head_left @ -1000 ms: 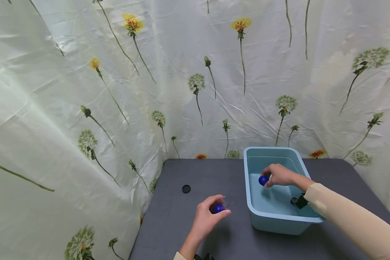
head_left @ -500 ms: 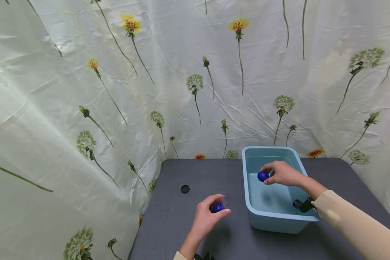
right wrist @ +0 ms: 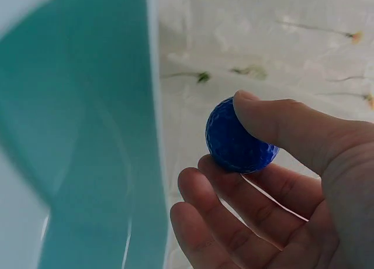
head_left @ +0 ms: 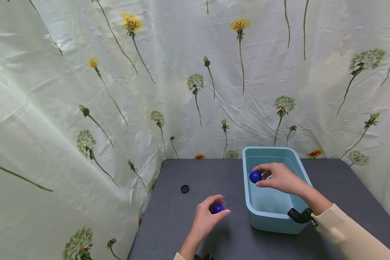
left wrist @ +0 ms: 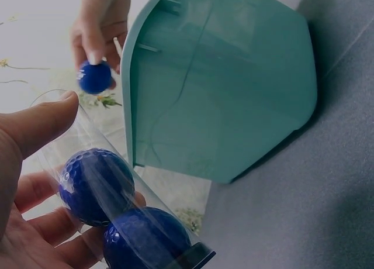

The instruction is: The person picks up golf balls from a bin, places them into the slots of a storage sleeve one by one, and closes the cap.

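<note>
My left hand (head_left: 205,216) holds a clear plastic tube (left wrist: 87,126) tilted above the table, left of the bin. Inside the tube are two blue golf balls, an upper golf ball (left wrist: 96,184) and a lower one, with a black cap (left wrist: 197,256) at the tube's bottom end. My right hand (head_left: 279,177) pinches another blue golf ball (right wrist: 234,137) between thumb and fingertips. In the head view that hand overlaps the light blue bin (head_left: 273,224), its ball near the left rim. The left wrist view shows the ball above the rim, outside the bin's wall.
A small black round cap (head_left: 185,189) lies on the dark grey table (head_left: 195,171), toward the back left. A white curtain (head_left: 182,97) printed with dandelions hangs behind and along the left side. A black wrist device (head_left: 299,216) overlaps the bin's front right rim.
My right hand has lifted the golf ball from lower in the bin and carried it left toward the left rim. My left hand and the tube have stayed in place.
</note>
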{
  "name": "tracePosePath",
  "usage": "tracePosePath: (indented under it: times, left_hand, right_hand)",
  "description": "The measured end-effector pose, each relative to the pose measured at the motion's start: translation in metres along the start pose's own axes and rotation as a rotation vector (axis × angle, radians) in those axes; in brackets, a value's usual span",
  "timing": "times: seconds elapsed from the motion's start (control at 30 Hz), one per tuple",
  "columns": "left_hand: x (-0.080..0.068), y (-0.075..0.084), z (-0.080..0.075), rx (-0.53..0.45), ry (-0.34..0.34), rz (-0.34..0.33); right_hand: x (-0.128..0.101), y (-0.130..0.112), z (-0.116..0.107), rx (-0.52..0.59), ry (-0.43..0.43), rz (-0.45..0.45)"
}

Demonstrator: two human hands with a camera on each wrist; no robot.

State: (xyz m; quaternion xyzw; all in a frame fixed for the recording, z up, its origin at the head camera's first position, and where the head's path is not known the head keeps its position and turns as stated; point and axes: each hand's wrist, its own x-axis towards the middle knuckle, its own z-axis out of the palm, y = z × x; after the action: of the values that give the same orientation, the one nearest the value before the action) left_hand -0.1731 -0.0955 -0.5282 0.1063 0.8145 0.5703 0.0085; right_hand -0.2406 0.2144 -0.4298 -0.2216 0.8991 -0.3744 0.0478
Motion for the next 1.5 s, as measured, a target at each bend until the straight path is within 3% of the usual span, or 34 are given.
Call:
tracePosePath:
  times: [0.27,0.6,1.1,1.33,1.5]
  left_hand:
    - [0.001,0.003,0.001,0.004,0.015,0.022]
    - [-0.002,0.004,0.003,0.008,0.001,0.072]
    - [-0.008,0.004,0.001,-0.002,0.002,0.084]
    - [-0.018,-0.008,-0.006,-0.047,0.021,0.049]
    - [-0.024,-0.012,-0.011,-0.08,0.048,0.082]
  right_hand:
    - [-0.007,-0.029,0.024,0.075,-0.003,-0.093]
    - [-0.008,-0.047,0.057,0.121,-0.088,-0.153]
    - [-0.007,-0.054,0.072,0.143,-0.118,-0.179]
    - [-0.005,-0.06,0.079,0.141,-0.097,-0.173]
    - [-0.002,-0.066,0.087,0.13,-0.066,-0.17]
